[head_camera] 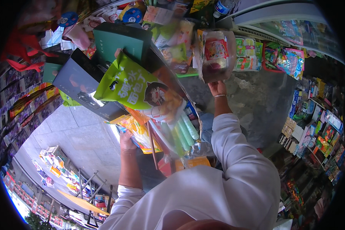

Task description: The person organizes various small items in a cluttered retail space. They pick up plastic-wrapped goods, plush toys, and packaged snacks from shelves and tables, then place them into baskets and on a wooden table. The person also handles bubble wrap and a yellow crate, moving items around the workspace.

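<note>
My left hand [128, 140] grips the edge of a yellow and orange snack packet [142, 133]. Just above that packet, a large green and orange snack bag [141, 89] leans against dark gift boxes [79, 83]. Several pale green wrapped sticks [187, 130] stand to the right of my left hand. My right hand [217, 88] is at the near edge of an open carton [217, 73] with a red packet [216, 49] in it. The fingers are partly hidden by the carton, and I cannot tell how firmly they hold it.
A dark green box [122, 43] rises behind the green bag. Trays of green-lidded packs [245, 51] and a red basket [264, 60] of packets stand right of the carton. Shelves with goods [316, 126] line the far right. Grey floor [244, 95] shows beside my right arm.
</note>
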A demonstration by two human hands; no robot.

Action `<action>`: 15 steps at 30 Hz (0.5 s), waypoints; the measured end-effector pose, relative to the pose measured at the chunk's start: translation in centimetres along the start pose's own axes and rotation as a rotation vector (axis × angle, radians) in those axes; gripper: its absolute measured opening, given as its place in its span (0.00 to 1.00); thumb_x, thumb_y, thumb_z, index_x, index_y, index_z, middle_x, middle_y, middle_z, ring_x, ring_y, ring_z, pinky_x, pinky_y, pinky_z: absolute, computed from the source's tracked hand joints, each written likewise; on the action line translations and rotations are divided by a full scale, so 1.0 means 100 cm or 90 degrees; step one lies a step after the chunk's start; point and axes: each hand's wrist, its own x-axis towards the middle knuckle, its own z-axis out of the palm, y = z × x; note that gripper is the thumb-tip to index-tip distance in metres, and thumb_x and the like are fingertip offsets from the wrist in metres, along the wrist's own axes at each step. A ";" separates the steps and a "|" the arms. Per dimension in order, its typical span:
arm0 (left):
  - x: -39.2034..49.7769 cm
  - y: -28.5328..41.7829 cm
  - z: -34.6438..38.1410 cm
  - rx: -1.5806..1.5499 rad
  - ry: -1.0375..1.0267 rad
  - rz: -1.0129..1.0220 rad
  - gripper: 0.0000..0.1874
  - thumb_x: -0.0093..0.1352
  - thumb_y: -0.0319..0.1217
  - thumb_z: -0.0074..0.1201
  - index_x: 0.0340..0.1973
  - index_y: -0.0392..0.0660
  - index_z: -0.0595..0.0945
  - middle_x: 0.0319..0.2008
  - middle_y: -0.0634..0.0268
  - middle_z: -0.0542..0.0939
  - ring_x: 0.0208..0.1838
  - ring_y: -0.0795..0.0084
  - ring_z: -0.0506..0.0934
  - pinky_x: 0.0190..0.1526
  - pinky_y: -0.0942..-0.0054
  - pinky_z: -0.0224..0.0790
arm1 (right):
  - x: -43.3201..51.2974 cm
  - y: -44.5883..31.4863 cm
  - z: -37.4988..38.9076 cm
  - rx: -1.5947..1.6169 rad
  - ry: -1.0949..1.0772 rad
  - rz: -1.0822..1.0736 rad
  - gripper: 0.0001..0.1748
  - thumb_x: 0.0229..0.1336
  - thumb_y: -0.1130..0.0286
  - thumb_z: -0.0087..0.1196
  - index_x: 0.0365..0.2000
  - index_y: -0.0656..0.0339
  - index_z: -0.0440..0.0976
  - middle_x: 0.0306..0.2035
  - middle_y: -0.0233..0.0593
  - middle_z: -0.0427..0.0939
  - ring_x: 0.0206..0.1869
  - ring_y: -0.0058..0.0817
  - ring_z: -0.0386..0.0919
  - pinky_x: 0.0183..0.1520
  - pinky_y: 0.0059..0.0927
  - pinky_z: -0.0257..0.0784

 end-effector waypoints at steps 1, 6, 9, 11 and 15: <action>0.001 0.001 0.001 0.003 0.001 -0.001 0.39 0.51 0.33 0.67 0.56 0.36 0.66 0.49 0.58 0.75 0.50 0.62 0.75 0.54 0.64 0.68 | 0.000 -0.001 -0.002 -0.031 0.019 0.009 0.12 0.52 0.74 0.55 0.40 0.56 0.73 0.36 0.36 0.78 0.38 0.32 0.76 0.42 0.42 0.75; 0.006 0.005 0.009 0.031 -0.018 0.000 0.38 0.52 0.32 0.67 0.56 0.36 0.66 0.49 0.58 0.75 0.50 0.62 0.76 0.54 0.65 0.68 | 0.006 -0.003 0.007 -0.194 -0.042 0.083 0.11 0.50 0.74 0.60 0.36 0.53 0.72 0.30 0.31 0.76 0.32 0.25 0.75 0.35 0.29 0.75; 0.007 0.007 0.015 0.066 0.000 -0.005 0.38 0.52 0.31 0.66 0.56 0.36 0.66 0.49 0.58 0.76 0.50 0.62 0.76 0.53 0.64 0.68 | 0.007 0.004 0.025 -0.240 0.073 0.010 0.11 0.49 0.74 0.59 0.35 0.53 0.72 0.25 0.28 0.75 0.26 0.23 0.74 0.28 0.24 0.73; 0.006 0.006 0.017 0.064 -0.018 -0.016 0.37 0.52 0.31 0.66 0.56 0.36 0.66 0.49 0.58 0.76 0.50 0.62 0.76 0.53 0.65 0.69 | 0.001 0.009 0.034 -0.256 0.130 -0.054 0.12 0.48 0.73 0.58 0.36 0.54 0.72 0.25 0.29 0.74 0.24 0.22 0.73 0.26 0.23 0.72; -0.009 0.000 0.016 0.070 -0.016 -0.011 0.37 0.53 0.31 0.66 0.55 0.36 0.67 0.48 0.58 0.76 0.49 0.63 0.76 0.52 0.64 0.69 | -0.024 0.013 0.040 -0.268 0.136 -0.089 0.15 0.49 0.72 0.58 0.39 0.54 0.71 0.26 0.31 0.74 0.24 0.23 0.73 0.26 0.25 0.73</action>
